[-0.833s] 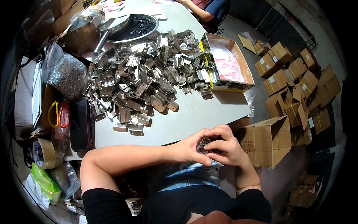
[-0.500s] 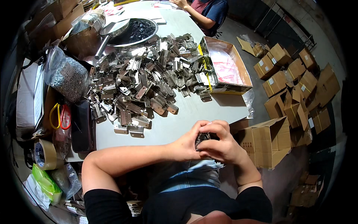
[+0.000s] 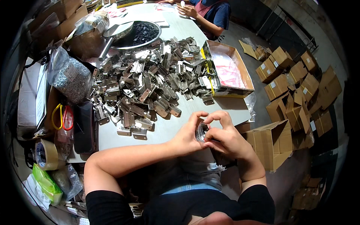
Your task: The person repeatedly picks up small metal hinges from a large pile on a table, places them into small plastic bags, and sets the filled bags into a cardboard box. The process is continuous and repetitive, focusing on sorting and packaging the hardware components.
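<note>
Both my hands are curled around a small stack of shiny metal brackets (image 3: 201,132), just past the near edge of the table and above my lap. My left hand (image 3: 187,135) wraps its left side, thumb below and fingers arched over the top. From the right, my right hand (image 3: 227,139) closes on it with bent fingers and thumb. Most of the stack is hidden by the fingers. A large heap of loose metal brackets (image 3: 150,80) covers the table beyond my hands.
An open carton (image 3: 245,77) with pink-marked plastic bags stands right of the heap. Behind are a metal bowl (image 3: 159,35) of dark parts and a scoop (image 3: 106,48). Screws in a bag (image 3: 71,78), scissors (image 3: 67,118) and tape (image 3: 45,155) lie left. Another person (image 3: 212,17) sits opposite.
My hands have risen slightly, and my right fingers have shifted over the brackets, with the thumb lower. The other person's hands have moved and hold something white. The view has shifted a little.
</note>
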{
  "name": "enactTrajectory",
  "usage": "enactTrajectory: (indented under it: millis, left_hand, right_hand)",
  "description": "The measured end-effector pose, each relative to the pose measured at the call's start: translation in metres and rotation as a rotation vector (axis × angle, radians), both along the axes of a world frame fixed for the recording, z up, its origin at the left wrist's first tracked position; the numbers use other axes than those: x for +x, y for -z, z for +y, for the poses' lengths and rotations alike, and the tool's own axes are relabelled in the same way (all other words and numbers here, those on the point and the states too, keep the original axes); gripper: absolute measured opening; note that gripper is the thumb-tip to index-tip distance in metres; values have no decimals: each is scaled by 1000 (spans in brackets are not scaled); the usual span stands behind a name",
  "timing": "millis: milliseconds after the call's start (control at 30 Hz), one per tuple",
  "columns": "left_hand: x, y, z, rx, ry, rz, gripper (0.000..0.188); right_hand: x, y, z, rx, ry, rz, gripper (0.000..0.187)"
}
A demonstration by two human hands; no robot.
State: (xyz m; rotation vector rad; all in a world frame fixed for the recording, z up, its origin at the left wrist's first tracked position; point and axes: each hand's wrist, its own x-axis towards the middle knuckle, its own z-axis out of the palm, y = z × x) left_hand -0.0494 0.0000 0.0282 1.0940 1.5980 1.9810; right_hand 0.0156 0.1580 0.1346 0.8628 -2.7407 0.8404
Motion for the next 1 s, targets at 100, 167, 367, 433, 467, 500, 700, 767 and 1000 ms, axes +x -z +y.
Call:
enactTrajectory:
  millis: [100, 167, 367, 433, 467, 500, 700, 767, 1000]
  left_hand:
    - [-6, -8, -2, -129, -68, -61, 69]
    - [-8, -5, 0, -59, -162, 67, 47]
    - [-14, -6, -2, -154, -188, 119, 45]
    - [-10, -4, 0, -163, -275, 366, 53]
    - [-9, -4, 0, -167, -317, 491, 57]
    - [-8, -5, 1, -177, -301, 403, 58]
    - [-11, -6, -3, -143, -163, 94, 63]
    - [-11, -3, -1, -118, -224, 151, 55]
    - [-7, -3, -2, 34, -264, 19, 22]
  right_hand:
    - [-6, 8, -5, -15, -24, 99, 20]
    - [-11, 12, -6, -35, -26, 149, 23]
    - [-33, 21, 13, 5, -32, -1, 24]
    - [-34, 21, 17, -14, -21, 19, 21]
    - [-34, 21, 18, -25, -15, 29, 20]
    - [-31, 19, 18, -46, -4, 24, 19]
    - [-33, -1, 5, 44, 73, 147, 18]
    - [-37, 13, 21, -67, 49, 1, 20]
    - [-38, 18, 36, -341, 96, -302, 19]
